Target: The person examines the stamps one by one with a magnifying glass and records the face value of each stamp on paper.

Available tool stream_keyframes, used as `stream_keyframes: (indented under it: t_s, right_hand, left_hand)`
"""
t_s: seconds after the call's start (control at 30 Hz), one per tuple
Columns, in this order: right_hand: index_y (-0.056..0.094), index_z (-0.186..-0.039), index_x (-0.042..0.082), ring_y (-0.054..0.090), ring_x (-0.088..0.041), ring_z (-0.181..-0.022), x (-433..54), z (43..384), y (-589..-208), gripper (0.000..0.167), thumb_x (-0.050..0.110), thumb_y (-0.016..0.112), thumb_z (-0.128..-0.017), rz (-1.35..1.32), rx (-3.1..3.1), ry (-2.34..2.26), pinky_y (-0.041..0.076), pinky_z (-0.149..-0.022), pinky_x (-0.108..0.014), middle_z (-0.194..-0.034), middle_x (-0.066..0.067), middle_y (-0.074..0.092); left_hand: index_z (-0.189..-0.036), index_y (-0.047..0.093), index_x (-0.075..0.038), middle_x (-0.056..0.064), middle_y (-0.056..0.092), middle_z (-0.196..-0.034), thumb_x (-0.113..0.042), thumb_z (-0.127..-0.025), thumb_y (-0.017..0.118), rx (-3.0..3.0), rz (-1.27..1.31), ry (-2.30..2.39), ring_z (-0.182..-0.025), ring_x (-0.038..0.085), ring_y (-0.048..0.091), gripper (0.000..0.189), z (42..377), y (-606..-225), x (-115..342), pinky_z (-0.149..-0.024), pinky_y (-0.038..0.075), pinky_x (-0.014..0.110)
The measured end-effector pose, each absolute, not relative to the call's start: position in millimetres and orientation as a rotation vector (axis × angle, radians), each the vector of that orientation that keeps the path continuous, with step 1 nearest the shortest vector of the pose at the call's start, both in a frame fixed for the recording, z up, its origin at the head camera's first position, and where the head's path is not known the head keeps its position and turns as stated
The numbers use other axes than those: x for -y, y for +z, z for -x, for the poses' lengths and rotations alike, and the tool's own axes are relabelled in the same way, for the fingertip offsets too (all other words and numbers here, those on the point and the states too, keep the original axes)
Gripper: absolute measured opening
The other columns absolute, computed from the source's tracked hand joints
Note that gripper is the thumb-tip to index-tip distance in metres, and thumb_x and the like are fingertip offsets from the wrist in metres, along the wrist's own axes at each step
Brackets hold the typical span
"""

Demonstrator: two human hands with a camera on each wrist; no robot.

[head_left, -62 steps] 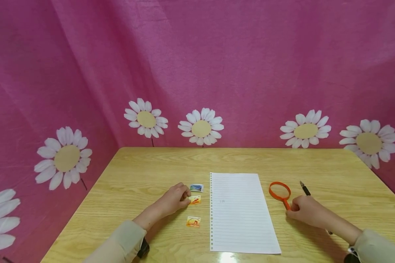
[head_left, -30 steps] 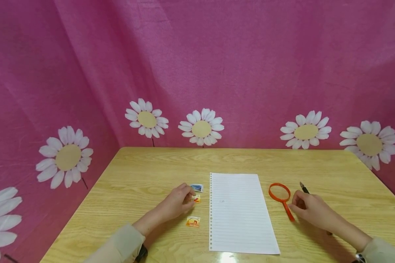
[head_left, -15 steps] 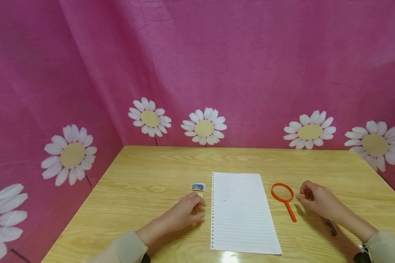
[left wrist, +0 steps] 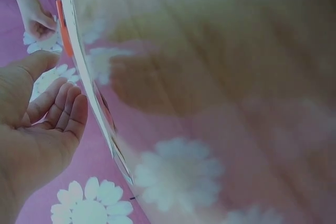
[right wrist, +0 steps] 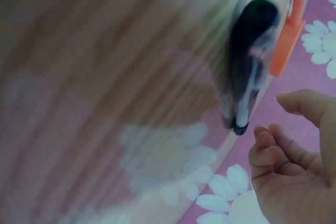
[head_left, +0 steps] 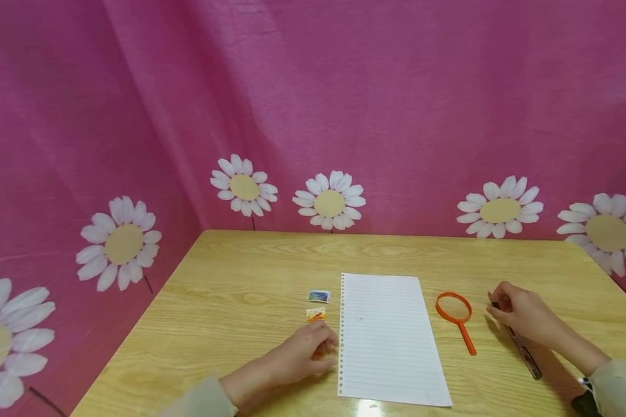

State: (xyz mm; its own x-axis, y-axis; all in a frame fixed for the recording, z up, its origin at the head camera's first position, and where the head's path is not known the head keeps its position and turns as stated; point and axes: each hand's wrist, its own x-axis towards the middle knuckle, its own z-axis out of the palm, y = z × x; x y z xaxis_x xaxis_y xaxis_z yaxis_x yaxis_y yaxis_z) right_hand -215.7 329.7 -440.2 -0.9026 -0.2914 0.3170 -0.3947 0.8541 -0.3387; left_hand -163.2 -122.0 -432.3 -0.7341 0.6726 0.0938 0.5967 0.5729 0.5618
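Note:
My left hand is loosely bent beside the left edge of a lined sheet of paper, over a yellow-orange stamp that it mostly hides. Thumb and fingers stand apart in the left wrist view. Just beyond it lie another yellow-orange stamp and a blue-green stamp. My right hand is at the upper end of a pen on the table. In the right wrist view its thumb and fingers are parted, with a gap to the pen.
An orange magnifying glass lies between the paper and the pen, lens toward the back. Faint handwriting shows on the sheet. A pink cloth with daisies hangs behind the wooden table.
My right hand has let go of the magnifying glass handle and moved right to the pen. My left hand has slid toward me from the middle stamp to the nearest one.

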Motion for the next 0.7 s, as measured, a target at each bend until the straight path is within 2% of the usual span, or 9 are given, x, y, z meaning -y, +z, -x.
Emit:
stream_keyframes:
  t_s: [0.5, 0.7]
  right_hand:
    - [0.054, -0.089, -0.002, 0.038, -0.002, -0.062, -348, 234, -444, 0.028, 0.013, 0.076, -0.081, -0.443, 2.936, 0.550, 0.034, -0.056, -0.022, -0.073, -0.001, 0.052]
    - [0.053, -0.088, -0.003, 0.039, -0.004, -0.062, -346, 237, -444, 0.026, 0.011, 0.075, -0.083, -0.437, 2.953, 0.553, 0.036, -0.055, -0.023, -0.073, -0.002, 0.054]
  left_hand:
    - [-0.105, 0.062, -0.013, -0.008, 0.050, -0.095, -0.023, -0.091, 0.069, -2.642, -1.138, 0.714, -0.082, -0.004, 0.041, 0.019, 143, -432, 114, -0.076, 0.040, 0.009]
    - [-0.108, 0.062, -0.014, -0.006, 0.054, -0.104, -0.026, -0.094, 0.065, -2.657, -1.266, 0.562, -0.084, -0.005, 0.040, 0.019, 138, -430, 113, -0.077, 0.041, 0.006]
